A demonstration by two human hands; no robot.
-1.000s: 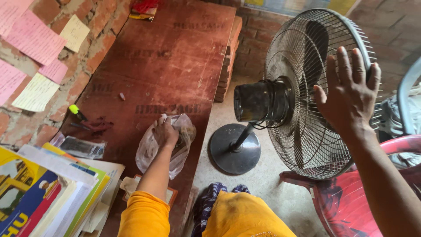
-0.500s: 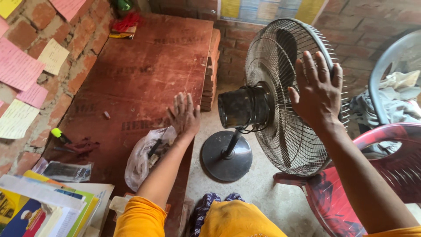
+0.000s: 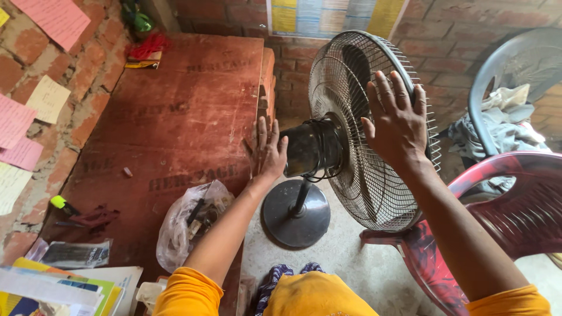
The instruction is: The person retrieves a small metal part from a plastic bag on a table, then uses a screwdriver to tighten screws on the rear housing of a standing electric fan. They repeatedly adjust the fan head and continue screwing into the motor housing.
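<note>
A pedestal fan [image 3: 351, 134] with a wire cage and dark motor housing [image 3: 310, 149] stands on a round black base [image 3: 295, 213] on the floor. My right hand [image 3: 398, 123] lies flat on the back of the cage, fingers spread. My left hand [image 3: 267, 149] is open with fingers apart, just left of the motor housing, at the edge of the red board table [image 3: 175, 117]; I cannot tell whether it touches the housing. A clear plastic bag [image 3: 190, 222] with small items sits on the table below my left forearm.
A red plastic chair [image 3: 497, 205] stands at the right, with a grey chair [image 3: 515, 76] holding cloth behind it. Brick walls carry paper notes [image 3: 47, 96]. Books and papers [image 3: 58, 287] pile at the lower left. A yellow-capped marker [image 3: 61, 205] lies on the table.
My left hand let go of the plastic bag and rose to the table's edge beside the fan's motor. My right hand stayed on the cage. The view shifted closer to the fan.
</note>
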